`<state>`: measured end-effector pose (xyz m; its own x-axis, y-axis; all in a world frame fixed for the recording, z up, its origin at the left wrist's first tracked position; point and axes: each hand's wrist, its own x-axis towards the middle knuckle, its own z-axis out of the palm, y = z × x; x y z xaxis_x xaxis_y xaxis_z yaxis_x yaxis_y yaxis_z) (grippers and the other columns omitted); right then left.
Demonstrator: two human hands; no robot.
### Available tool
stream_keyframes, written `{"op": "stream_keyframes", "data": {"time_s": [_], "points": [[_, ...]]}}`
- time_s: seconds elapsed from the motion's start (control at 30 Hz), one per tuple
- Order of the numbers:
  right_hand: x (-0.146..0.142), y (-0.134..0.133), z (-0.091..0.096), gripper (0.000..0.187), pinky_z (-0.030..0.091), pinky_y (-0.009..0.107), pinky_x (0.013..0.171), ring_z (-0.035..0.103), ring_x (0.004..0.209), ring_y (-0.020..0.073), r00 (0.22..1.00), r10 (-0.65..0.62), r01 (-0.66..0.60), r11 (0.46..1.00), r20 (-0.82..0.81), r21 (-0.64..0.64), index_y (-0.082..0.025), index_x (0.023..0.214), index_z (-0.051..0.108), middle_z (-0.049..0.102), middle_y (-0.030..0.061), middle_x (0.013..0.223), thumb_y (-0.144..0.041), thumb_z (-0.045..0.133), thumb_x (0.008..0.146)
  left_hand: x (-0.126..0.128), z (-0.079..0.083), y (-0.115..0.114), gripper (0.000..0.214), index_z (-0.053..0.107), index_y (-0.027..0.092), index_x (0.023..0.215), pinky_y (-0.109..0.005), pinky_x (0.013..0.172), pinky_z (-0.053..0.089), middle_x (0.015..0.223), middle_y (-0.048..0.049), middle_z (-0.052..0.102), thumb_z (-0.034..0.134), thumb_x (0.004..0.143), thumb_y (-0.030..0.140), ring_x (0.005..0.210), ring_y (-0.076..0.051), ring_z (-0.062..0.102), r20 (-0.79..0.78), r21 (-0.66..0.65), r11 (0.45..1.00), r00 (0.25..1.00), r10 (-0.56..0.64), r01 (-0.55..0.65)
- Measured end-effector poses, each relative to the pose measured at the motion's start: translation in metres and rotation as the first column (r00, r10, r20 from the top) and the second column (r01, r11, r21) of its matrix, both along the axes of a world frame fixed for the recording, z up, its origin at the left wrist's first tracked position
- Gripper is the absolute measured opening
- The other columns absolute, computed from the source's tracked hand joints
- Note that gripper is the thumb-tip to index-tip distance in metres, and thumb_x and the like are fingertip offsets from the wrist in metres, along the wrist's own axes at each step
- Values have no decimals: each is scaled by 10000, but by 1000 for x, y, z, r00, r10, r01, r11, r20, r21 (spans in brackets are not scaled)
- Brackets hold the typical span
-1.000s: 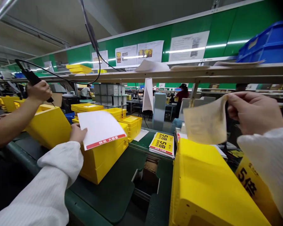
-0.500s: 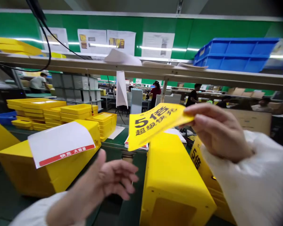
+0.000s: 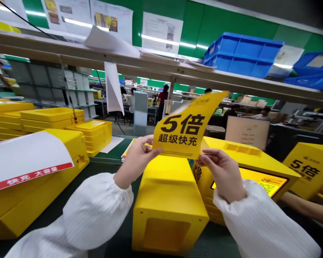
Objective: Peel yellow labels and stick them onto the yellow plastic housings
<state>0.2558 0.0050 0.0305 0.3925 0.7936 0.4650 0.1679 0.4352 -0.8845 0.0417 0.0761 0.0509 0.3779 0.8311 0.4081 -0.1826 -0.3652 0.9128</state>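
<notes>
A yellow sticker sheet (image 3: pixel 181 130) with large black characters is stretched between my two hands, its upper right corner curling upward. My left hand (image 3: pixel 137 157) pinches its lower left edge. At the lower right corner, the thumb and fingers of my right hand (image 3: pixel 222 172) are closed on it. Below the sheet stands a yellow plastic housing (image 3: pixel 172 193), with a recessed panel in its near end; the sheet is held above it and hides part of its far end. To the left, a white sheet with a red band (image 3: pixel 34 161) lies over another yellow housing (image 3: pixel 43 208).
At right are a yellow housing with a lit screen (image 3: pixel 274 182) and a lettered housing (image 3: pixel 307 168); another person's forearm (image 3: pixel 309 209) reaches in there. Stacked yellow parts (image 3: pixel 51 120) sit at left. Blue crates (image 3: pixel 242 53) rest on the overhead shelf (image 3: pixel 150 66).
My left hand has risen from open and empty to grip the sheet's left edge. The sheet now faces me, spread between both hands. The view has swung to the right.
</notes>
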Motion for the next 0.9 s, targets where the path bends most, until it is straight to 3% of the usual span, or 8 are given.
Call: {"op": "stream_keyframes", "data": {"time_s": [0.1, 0.27, 0.4, 0.63, 0.73, 0.9], "points": [[11, 14, -5, 325, 523, 202, 617, 614, 658, 118, 980, 47, -64, 995, -193, -79, -163, 781, 600, 656, 21, 709, -359, 782, 595, 5, -4, 18, 378, 474, 160, 846, -243, 608, 423, 744, -27, 625, 719, 655, 376, 650, -133, 553, -39, -91, 992, 995, 89, -92], [7, 23, -9, 405, 515, 196, 607, 594, 762, 132, 938, 65, -139, 971, -340, -196, -175, 853, 612, 639, 30, 849, -411, 784, 573, 12, -22, 33, 384, 444, 150, 739, -207, 610, 406, 649, 23, 562, 755, 611, 335, 599, -86, 512, 45, -154, 987, 998, 53, -46], [-2, 30, -6, 405, 484, 175, 553, 577, 699, 111, 914, 92, -191, 957, -396, -218, -167, 812, 618, 630, 21, 849, -415, 795, 544, 16, -32, 38, 398, 432, 157, 751, -193, 603, 401, 650, 25, 566, 761, 608, 330, 610, -85, 526, 95, -221, 975, 995, 23, -1], [1, 34, -11, 398, 442, 177, 553, 535, 584, 80, 940, 25, -101, 973, -339, -210, -155, 746, 604, 595, -24, 641, -344, 835, 483, 13, -35, 41, 341, 461, 151, 745, -220, 633, 457, 810, -6, 534, 702, 674, 382, 738, -120, 537, 71, -238, 971, 997, -10, 27], [2, 31, -15, 392, 423, 186, 553, 522, 578, 81, 948, 11, -94, 965, -319, -246, -153, 730, 589, 586, -22, 631, -357, 828, 496, 10, -32, 39, 330, 481, 152, 711, -222, 578, 457, 859, -14, 489, 688, 674, 406, 753, -131, 500, -19, -202, 979, 1000, 14, -17], [-1, 22, -18, 382, 350, 177, 529, 444, 584, 70, 950, 13, -130, 925, -311, -357, -154, 693, 556, 544, -28, 646, -399, 800, 532, 6, -32, 39, 288, 510, 147, 634, -226, 587, 375, 688, 2, 501, 646, 716, 387, 647, -112, 448, -204, 7, 993, 972, 114, -115]]}}
